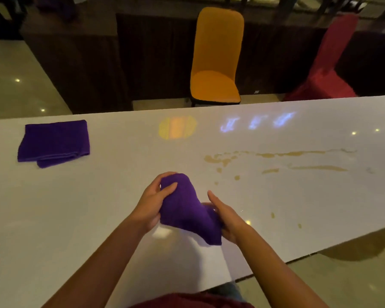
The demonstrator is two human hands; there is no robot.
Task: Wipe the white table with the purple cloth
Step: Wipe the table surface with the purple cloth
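Both hands hold purple cloth (187, 210) bunched above white worktop (120, 185). Left hand (151, 203) fingers curl round its upper end; right hand (226, 218) grips lower end. Tan spill streaks (298, 161) lie to the right. Second folded purple cloth (53, 142) far left.

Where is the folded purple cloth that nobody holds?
In the head view, the folded purple cloth lies flat at the far left of the white table, near its far edge, well apart from both hands.
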